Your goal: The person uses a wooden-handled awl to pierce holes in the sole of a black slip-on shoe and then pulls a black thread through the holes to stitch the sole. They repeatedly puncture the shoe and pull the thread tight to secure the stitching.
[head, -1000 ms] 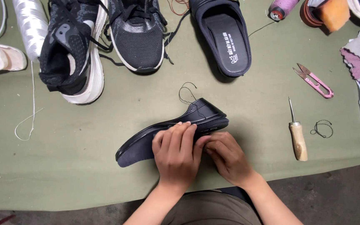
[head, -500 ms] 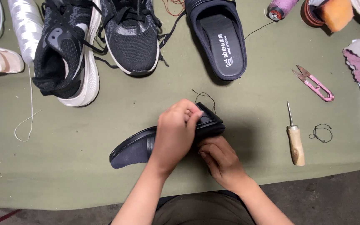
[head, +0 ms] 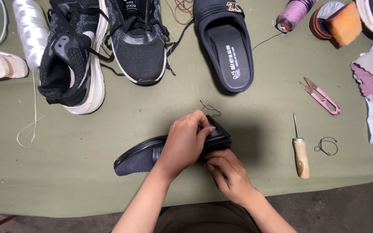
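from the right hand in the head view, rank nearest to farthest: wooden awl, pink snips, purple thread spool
Measured from the right hand:
1. wooden-handled awl, just to its right on the green cloth.
2. pink snips, farther up and right.
3. purple thread spool, at the top edge.

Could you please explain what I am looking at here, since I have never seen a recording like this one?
There is no machine here: a person wears a camera on the head, so the one view looks straight down at their own two bare hands.

The left hand lies over the top of a black shoe and the right hand grips it from below, at the end nearer the tools.

All of it rests on an olive-green cloth. Further back lie two black sneakers, a black slipper, a white spool and a purple spool. To the right are a wooden-handled awl, pink thread snips and a small loop of dark thread.
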